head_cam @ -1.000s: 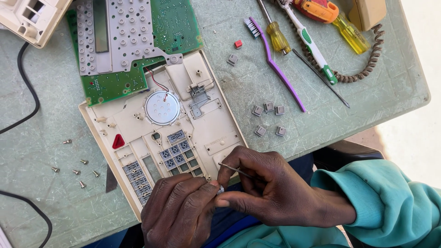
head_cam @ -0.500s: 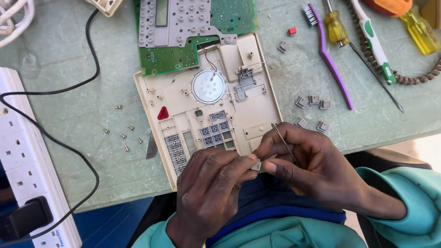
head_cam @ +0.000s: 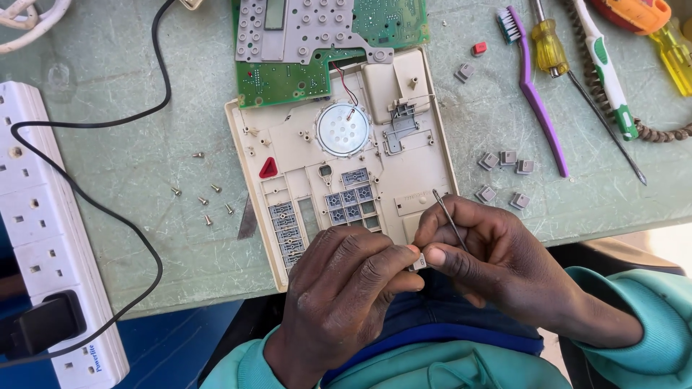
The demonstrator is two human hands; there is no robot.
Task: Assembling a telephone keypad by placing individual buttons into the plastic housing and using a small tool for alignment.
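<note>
Pale green table (head_cam: pixel 130 166) carries everything. Nearest, the left hand (head_cam: pixel 346 288) and right hand (head_cam: pixel 490 259) together pinch a small grey key (head_cam: pixel 419 264); the right also grips a thin needle (head_cam: pixel 448 218). Beyond lie the opened beige casing (head_cam: pixel 425 151), loose screws (head_cam: pixel 209 205), then screwdrivers (head_cam: pixel 551 43).

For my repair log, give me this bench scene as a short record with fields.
Left hand: pinches a small grey key with the right hand
Right hand: also holds a thin metal pick
Under hands: opened beige phone casing
Above casing: green circuit board
Loose screws: left of casing
Loose grey keys: right of casing
Far right: purple toothbrush, screwdrivers
Left edge: white power strip
</note>
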